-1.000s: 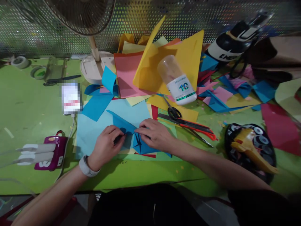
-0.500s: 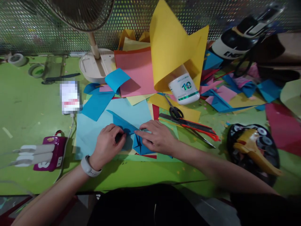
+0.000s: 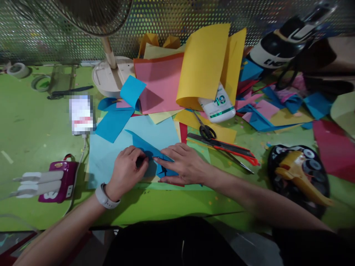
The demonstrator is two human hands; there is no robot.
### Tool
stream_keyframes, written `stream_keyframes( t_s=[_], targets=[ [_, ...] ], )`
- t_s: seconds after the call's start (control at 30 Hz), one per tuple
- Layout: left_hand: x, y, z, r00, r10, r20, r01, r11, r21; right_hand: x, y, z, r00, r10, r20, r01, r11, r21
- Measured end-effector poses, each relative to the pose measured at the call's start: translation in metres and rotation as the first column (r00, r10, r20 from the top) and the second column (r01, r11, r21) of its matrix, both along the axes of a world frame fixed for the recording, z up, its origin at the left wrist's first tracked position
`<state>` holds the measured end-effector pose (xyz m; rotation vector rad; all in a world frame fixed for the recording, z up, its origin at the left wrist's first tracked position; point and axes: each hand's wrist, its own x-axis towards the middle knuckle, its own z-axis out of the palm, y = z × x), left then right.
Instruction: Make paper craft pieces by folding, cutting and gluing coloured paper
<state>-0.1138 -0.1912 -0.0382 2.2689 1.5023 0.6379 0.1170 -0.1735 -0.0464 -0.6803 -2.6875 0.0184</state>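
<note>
A partly folded dark blue paper [image 3: 144,147] lies on a light blue sheet [image 3: 105,155] on the green table. My left hand [image 3: 127,170], with a white watch on the wrist, is curled with its fingertips pinching the blue paper's left part. My right hand [image 3: 183,164] lies flat on the paper's right part, fingers stretched out and pressing it down. Most of the fold under my hands is hidden.
Scissors [image 3: 206,131] and a red-handled cutter [image 3: 230,149] lie right of my hands. Behind are pink [image 3: 161,83] and yellow [image 3: 205,62] sheets, a white bottle [image 3: 217,107], a fan base [image 3: 108,75]. A purple power strip [image 3: 57,181] sits left; a black-yellow object [image 3: 299,171] right.
The big yellow sheet at the back has curled up and over the bottle. My right hand has flattened and slid its fingers left along the blue paper; my left hand barely moved.
</note>
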Motion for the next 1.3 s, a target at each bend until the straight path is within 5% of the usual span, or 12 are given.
stream_keyframes(
  t_s=[1.0,1.3],
  targets=[
    [-0.0062,0.0,0.0018,0.986,0.031,0.163,-0.015,0.995,-0.102,0.0005,0.0051,-0.005,0.997,-0.014,0.079,0.019,0.997,-0.07],
    [-0.0066,-0.0015,0.0048,0.998,0.058,-0.029,-0.059,0.997,-0.045,0.0002,0.0062,-0.0036,0.996,-0.008,0.087,0.015,0.997,-0.077]
  ],
)
